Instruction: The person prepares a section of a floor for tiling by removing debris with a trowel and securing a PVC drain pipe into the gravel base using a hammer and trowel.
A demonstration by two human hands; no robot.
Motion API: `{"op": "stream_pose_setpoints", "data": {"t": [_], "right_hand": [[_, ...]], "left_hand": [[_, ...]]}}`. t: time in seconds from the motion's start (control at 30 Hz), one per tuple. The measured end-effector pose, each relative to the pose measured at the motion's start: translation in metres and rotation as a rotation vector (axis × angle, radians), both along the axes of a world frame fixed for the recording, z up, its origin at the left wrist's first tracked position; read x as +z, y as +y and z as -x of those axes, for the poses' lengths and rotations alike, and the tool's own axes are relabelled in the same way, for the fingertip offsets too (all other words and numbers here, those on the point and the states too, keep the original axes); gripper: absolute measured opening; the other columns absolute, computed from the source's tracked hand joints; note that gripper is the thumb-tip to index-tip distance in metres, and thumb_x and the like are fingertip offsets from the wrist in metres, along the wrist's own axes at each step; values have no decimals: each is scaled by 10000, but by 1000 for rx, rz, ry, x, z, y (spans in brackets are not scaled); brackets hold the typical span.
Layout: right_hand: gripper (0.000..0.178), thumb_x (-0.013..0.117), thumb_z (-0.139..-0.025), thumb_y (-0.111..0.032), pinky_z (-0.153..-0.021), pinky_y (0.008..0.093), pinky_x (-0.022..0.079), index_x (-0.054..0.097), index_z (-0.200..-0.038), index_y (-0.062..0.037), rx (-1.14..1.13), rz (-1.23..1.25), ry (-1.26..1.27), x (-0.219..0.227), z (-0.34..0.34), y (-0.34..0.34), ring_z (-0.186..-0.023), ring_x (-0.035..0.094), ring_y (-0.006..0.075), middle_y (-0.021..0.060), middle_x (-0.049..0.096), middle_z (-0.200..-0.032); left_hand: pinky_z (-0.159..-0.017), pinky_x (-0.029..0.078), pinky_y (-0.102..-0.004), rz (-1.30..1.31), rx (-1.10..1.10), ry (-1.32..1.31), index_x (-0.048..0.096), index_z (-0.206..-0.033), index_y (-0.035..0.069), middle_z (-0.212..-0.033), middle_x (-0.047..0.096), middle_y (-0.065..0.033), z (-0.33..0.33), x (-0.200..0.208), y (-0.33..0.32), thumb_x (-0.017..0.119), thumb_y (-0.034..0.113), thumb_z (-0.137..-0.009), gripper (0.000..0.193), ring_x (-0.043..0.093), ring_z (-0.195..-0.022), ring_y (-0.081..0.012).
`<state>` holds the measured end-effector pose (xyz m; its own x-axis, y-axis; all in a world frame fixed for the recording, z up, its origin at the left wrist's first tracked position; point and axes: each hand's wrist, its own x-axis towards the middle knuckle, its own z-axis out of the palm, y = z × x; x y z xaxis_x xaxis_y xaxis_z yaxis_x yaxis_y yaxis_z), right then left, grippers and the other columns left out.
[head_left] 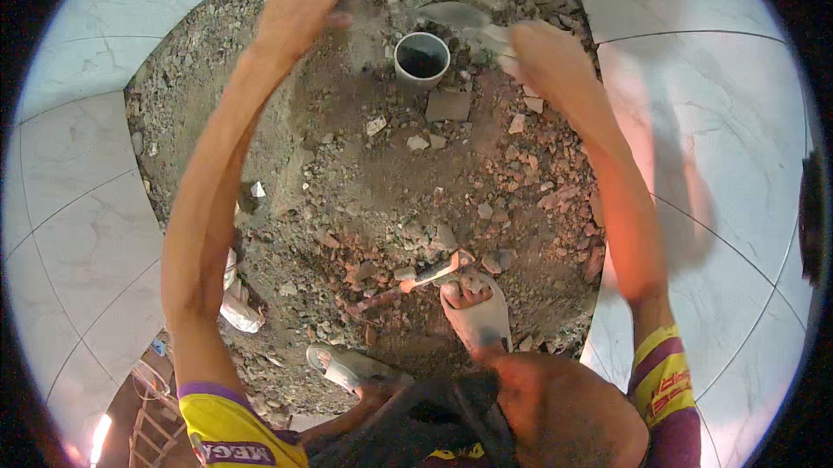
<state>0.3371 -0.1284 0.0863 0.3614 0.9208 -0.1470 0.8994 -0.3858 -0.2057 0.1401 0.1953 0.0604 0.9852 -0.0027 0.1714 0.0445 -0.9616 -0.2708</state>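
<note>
My right hand (pixel 548 53) is closed around the light-coloured handle of a trowel (pixel 455 14), whose grey blade points left just beyond a pipe. The round, pale pipe (pixel 422 58) stands upright out of the rubble with its open end facing up, dark inside. Left of the pipe, my left hand (pixel 299 6) hovers over or rests on the gravel with fingers spread; no object shows in it. A flat grey piece (pixel 449 105) lies on the ground just nearer than the pipe. Broken stones and grit surround both hands.
Pale wall tiles (pixel 720 121) rise on both sides of the rubble floor (pixel 373 190). By my sandalled foot lies a hammer-like tool (pixel 434 273) with an orange and black grip. A crumpled white bag (pixel 241 307) sits at the left, and a ladder-like frame (pixel 152 433) shows lower left.
</note>
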Motion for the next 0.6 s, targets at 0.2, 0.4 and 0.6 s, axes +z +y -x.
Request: {"op": "stream_pose_setpoints", "data": {"t": [0.2,0.4,0.6], "right_hand": [[159,598,-983,-136,-764,545,628,700,-1074,-56,218,188,-37,-24,13,-9,-926,753,438,230,734,-977],[247,666,-952,-155,-814,529,572,704,-1173,-52,272,74,178,51,-1,-59,-914,716,449,238,732,-986],[272,667,-951,-172,-818,525,544,688,-1136,26,203,-96,1,-26,-12,-46,-930,713,449,258,731,-955]], "left_hand": [[-1159,458,-510,437,48,236,542,-1527,164,-1491,615,-111,29,-49,-29,810,154,-872,708,566,-1382,-348],[-1192,441,-475,779,-87,218,517,-1549,176,-1521,591,-119,4,-118,-64,832,73,-772,845,553,-1398,-358],[-1145,458,-452,535,-69,235,551,-1517,187,-1395,657,-76,-28,-123,-77,865,165,-775,805,559,-1329,-322]]}}
